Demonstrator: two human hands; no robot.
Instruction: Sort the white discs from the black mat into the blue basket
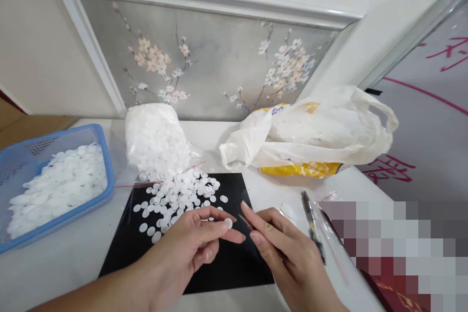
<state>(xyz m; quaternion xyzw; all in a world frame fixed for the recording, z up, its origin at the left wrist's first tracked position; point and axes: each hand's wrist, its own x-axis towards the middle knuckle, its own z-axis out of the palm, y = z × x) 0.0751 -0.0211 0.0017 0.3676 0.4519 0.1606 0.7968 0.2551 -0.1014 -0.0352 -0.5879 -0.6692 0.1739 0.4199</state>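
Observation:
My left hand [204,241] is over the black mat, pinching a small white disc [228,224] between thumb and finger. Close by on the right, my right hand [288,248] is closed round a slim pointed tool [245,222]; only its narrow tip shows, so its kind is unclear. That tip points toward the disc but stays apart from it. Many loose white discs [183,195] lie scattered across the far half of the black mat [223,273]. Behind them a clear plastic bag [155,139] full of discs spills onto the mat.
To the left stands a blue basket [106,165] heaped with white discs. A white and yellow carrier bag [310,131] lies at the back right. Beside my right hand are a pen [312,224] and a few discs [288,212]. A framed floral panel [212,58] closes off the back.

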